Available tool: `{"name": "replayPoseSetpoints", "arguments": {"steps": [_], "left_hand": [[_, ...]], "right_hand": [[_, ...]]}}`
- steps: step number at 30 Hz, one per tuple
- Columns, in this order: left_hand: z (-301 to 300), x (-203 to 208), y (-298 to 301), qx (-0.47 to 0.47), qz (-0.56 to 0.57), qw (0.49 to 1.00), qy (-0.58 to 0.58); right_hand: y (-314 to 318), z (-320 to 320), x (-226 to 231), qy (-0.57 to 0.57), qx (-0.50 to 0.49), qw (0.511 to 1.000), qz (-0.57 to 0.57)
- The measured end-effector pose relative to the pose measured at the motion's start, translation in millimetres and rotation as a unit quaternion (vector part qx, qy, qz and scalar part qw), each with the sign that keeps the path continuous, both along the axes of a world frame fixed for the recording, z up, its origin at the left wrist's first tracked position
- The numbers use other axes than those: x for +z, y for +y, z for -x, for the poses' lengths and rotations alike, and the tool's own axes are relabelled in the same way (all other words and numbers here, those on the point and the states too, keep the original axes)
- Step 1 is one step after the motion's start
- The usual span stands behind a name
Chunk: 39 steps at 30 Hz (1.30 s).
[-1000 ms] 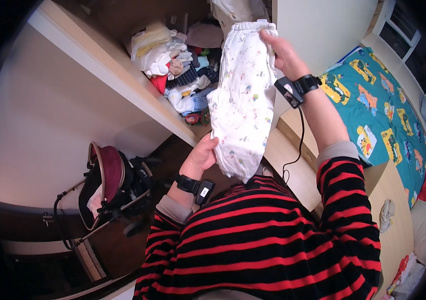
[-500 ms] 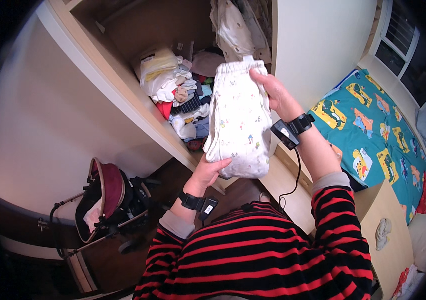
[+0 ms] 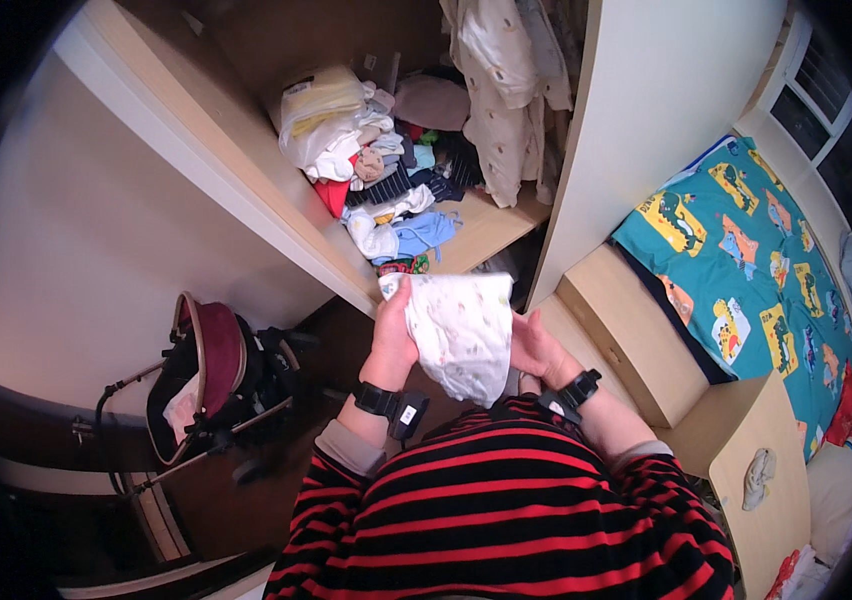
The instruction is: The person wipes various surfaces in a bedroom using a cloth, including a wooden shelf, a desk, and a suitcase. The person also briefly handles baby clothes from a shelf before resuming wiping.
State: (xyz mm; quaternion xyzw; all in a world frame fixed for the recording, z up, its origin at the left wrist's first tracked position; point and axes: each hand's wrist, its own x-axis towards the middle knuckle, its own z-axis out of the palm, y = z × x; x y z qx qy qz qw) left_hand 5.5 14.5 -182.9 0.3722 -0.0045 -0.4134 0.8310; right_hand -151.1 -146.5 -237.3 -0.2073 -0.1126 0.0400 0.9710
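A pair of white baby trousers with a small coloured print hangs in front of my chest, folded into a compact bundle. My left hand is closed on the left edge, its thumb over the cloth. At the right edge, my right hand holds the bundle from the side and below, with the thumb raised and the fingertips partly hidden by the cloth. Beyond my hands, a wardrobe shelf bears a heap of small clothes, with a light blue garment near its front.
Pale patterned clothes hang inside the wardrobe. A dark red and black stroller stands at the left. To the right are a wooden step, a bed with a green dinosaur cover, and a wooden surface with a crumpled cloth.
The trousers have been folded shorter and lowered toward my body. My right hand has moved from the waistband down to the right edge. My left hand has shifted up the left edge.
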Motion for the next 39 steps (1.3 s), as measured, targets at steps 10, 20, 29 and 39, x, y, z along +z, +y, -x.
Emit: {"name": "replayPoseSetpoints", "arguments": {"steps": [10, 20, 29, 39], "left_hand": [[4.0, -44.2, -7.2, 0.006, -0.1, 0.986, -0.132], [18.9, -110.4, -19.2, -0.085, 0.014, 0.994, 0.067], [22.0, -74.1, -71.5, -0.083, -0.079, 0.99, -0.078], [-37.4, -7.9, -103.5, 0.014, -0.085, 0.988, -0.126]], "right_hand": [[-4.9, -18.6, 9.7, 0.261, -0.144, 0.939, 0.173], [-61.3, -54.5, -22.2, 0.31, -0.084, 0.947, 0.017], [-80.6, -90.2, -22.3, 0.235, -0.162, 0.882, 0.376], [-139.5, -130.2, 74.5, 0.082, -0.024, 0.928, 0.363]]}}
